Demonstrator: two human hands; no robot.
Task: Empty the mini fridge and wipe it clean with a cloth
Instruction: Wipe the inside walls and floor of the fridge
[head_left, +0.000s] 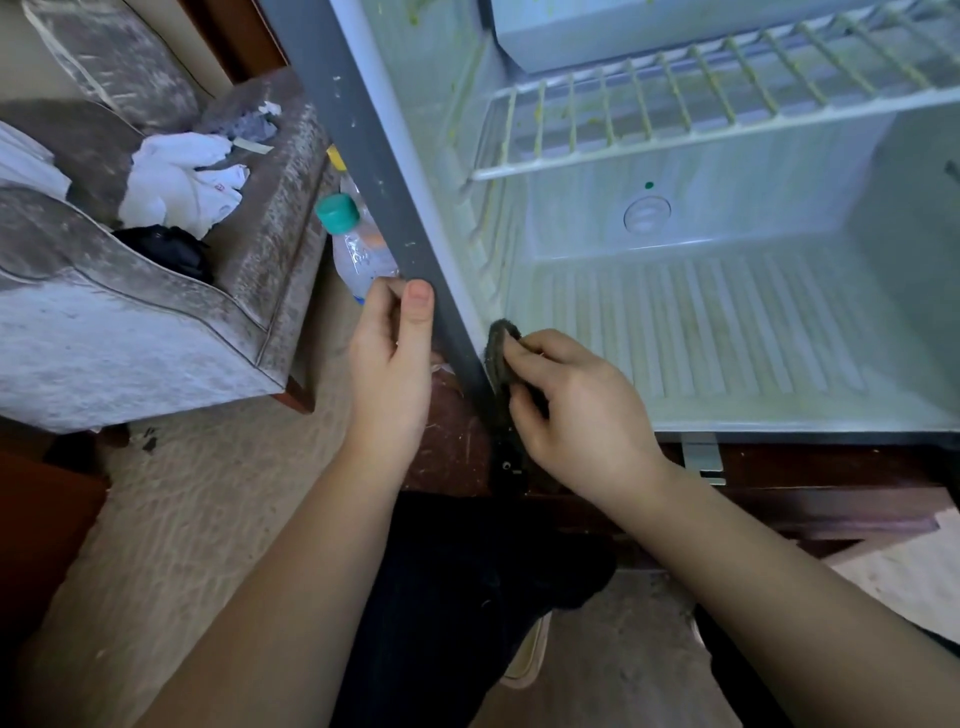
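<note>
1. The white mini fridge (727, 171) stood open on a dark scuffed wooden stand (452, 441), filling the upper right of the view.
2. Inside it, a white wire shelf (675, 104) smeared with yellow-green residue sat below a pale freezer box (623, 31). The ribbed white floor (727, 322) showed faint greenish streaks.
3. The left hand (392, 358) grasped the fridge's grey front edge strip (363, 156) low down. Its thumb lay flat on the front face and its fingers wrapped behind.
4. The right hand (576, 410) held a dark, coarse, rounded cloth (498, 353) with curled fingers. It pressed the cloth against the bottom left corner of the fridge opening, just inside the grey strip.
5. A clear plastic bottle with a teal cap (358, 244) stood just behind the grey strip, beside the left hand's fingers.
6. To the left was a grey velvet armchair (130, 332), with crumpled white fabric (182, 176) and a dark bundle on its seat.
7. A beige patterned carpet (208, 519) covered the ground beneath the person's arms.
</note>
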